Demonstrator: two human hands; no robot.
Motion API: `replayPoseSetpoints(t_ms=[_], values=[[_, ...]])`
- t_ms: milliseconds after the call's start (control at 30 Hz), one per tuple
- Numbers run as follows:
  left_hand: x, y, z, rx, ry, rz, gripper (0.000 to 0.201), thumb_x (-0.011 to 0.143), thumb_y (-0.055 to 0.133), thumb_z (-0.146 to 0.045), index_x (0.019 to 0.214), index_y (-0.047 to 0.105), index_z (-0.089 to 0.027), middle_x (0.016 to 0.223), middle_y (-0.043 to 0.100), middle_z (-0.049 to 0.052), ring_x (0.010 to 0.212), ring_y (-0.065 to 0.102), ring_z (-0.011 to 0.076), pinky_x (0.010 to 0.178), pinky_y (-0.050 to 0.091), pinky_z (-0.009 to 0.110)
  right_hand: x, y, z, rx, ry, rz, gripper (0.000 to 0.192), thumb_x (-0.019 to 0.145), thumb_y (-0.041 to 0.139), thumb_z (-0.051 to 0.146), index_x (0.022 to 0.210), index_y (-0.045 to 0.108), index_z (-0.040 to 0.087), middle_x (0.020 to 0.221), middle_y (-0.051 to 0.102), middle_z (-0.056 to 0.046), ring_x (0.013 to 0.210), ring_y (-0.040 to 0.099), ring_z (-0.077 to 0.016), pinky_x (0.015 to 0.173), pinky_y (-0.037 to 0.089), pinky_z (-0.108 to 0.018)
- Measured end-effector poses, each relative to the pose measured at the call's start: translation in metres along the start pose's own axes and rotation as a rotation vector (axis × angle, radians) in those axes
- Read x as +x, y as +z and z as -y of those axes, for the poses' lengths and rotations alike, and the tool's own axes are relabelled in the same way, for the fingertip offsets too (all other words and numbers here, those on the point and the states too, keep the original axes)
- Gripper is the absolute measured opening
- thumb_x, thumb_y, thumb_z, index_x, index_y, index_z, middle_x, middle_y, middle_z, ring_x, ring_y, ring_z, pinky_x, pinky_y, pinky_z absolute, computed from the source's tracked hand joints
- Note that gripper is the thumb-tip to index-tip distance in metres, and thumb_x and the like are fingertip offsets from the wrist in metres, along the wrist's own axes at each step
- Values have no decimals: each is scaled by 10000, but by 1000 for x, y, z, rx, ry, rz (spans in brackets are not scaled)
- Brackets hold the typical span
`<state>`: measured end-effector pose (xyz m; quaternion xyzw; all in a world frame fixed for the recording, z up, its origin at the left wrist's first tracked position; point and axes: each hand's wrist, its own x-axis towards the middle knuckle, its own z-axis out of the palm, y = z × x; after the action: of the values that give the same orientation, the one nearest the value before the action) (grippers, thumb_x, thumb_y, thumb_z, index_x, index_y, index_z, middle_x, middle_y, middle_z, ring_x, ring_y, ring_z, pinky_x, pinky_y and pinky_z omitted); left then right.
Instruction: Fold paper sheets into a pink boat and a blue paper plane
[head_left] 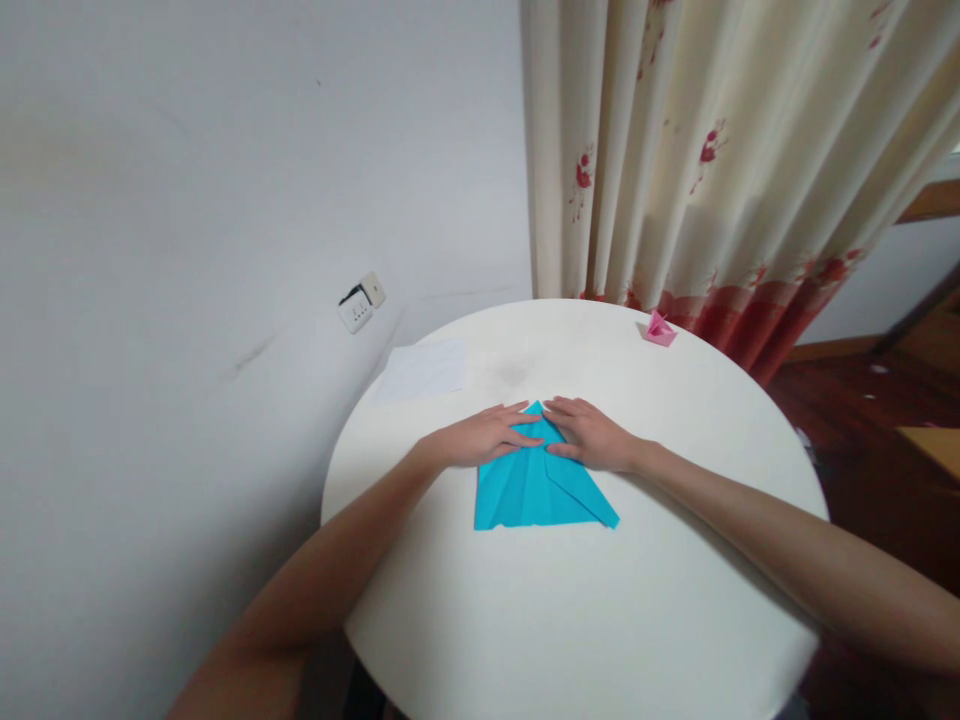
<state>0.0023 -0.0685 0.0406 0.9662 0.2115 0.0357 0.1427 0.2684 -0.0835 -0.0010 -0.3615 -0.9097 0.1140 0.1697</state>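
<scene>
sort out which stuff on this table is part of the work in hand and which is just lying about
In hand:
- blue folded paper, flat on the round white table
- left hand pressing its top left
- right hand pressing its top right

Lying about:
- white sheet at the table's far left
- small pink folded paper piece at the far edge

I saw matt blue paper [541, 485] on a smooth white table [600, 600]; cloth curtain [712, 150] at one o'clock.
</scene>
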Motion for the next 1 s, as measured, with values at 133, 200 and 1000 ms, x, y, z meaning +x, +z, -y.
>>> replayPoseSetpoints(t_ms=[133, 200, 1000], values=[[1, -3, -5, 40, -1, 5, 443, 970, 534, -135, 1320, 621, -392, 1543, 451, -1, 1501, 269, 262, 1200, 270, 484, 0, 1, -1, -11, -6, 3, 693, 937, 562, 551, 1466, 478, 111, 1516, 437, -231, 1407, 397, -391, 1133, 324, -597], [2, -5, -9, 88, 14, 4, 443, 951, 543, -118, 1300, 640, -373, 1512, 489, 18, 1481, 314, 276, 1195, 270, 500, 0, 3, -3, -10, -14, -11, 696, 935, 562, 555, 1470, 475, 117, 1515, 439, -230, 1402, 403, -392, 1130, 329, -597], [10, -7, -24, 122, 59, -21, 377, 939, 534, -130, 1187, 724, -339, 1254, 659, 63, 1169, 589, 250, 1071, 393, 414, 0, 2, -2, -54, -19, -9, 680, 939, 550, 567, 1437, 511, 106, 1501, 457, -233, 1392, 419, -389, 1121, 349, -568]])
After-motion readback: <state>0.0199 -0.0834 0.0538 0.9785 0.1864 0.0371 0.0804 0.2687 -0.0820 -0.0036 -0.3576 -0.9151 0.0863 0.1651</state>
